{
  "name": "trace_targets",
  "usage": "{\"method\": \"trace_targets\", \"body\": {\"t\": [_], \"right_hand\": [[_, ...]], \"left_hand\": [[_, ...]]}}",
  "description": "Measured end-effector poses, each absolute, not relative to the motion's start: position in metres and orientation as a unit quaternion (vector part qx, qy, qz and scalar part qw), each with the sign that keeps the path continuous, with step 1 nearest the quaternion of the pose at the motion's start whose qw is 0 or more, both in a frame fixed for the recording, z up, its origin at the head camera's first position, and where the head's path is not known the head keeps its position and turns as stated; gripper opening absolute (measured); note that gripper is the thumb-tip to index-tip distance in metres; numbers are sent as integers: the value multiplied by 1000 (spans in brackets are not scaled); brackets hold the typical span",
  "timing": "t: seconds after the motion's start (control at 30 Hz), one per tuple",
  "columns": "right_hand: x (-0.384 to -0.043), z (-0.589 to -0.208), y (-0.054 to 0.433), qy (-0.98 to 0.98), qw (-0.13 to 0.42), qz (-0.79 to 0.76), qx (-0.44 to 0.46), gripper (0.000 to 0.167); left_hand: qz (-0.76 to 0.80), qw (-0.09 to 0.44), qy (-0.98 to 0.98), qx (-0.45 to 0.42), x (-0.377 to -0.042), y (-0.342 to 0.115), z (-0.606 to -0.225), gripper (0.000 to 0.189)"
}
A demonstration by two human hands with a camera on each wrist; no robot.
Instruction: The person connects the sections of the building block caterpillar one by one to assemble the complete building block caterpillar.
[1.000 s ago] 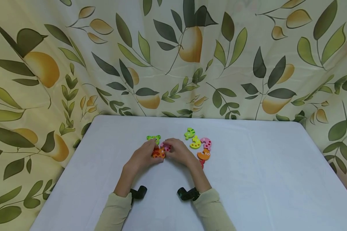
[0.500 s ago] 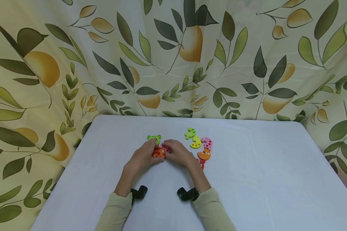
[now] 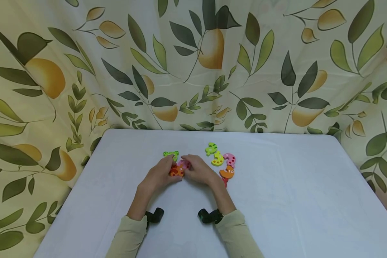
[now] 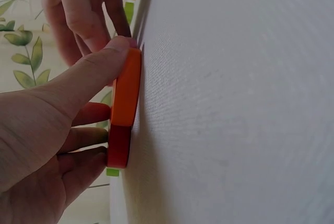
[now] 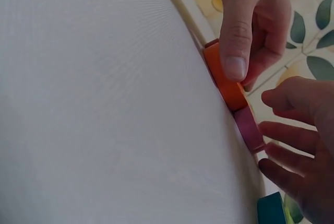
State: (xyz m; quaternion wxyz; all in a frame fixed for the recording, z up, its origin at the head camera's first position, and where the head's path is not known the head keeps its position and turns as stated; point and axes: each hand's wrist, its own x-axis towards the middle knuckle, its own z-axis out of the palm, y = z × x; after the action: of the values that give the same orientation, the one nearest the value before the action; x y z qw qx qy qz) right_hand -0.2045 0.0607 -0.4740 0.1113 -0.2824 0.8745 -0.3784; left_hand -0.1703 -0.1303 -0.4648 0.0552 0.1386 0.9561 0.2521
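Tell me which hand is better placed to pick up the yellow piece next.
Probably the right hand: it is nearer the yellow piece, while the left hand is farther away and grips the orange spotted piece.

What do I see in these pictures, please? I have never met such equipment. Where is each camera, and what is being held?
There is no machine: the left grip and the right grip are a person's bare hands.

The widest picture comes from a camera on the head, looking forward and down. The other two come from the left camera and the right camera, worn on the wrists.

On the white table lie small coloured pieces. The left grip holds an orange piece, with a red piece against it. The right grip is at a pink piece; I cannot tell whether it pinches it. Farther right lie others, such as a yellow piece.
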Motion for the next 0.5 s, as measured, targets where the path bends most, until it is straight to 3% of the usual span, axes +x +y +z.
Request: {"method": "trace_targets", "body": {"t": [0.5], "right_hand": [[-213, -464, 88, 876, 59, -442, -182, 50]], "left_hand": [[236, 77, 961, 119, -170, -128, -465, 61]]}}
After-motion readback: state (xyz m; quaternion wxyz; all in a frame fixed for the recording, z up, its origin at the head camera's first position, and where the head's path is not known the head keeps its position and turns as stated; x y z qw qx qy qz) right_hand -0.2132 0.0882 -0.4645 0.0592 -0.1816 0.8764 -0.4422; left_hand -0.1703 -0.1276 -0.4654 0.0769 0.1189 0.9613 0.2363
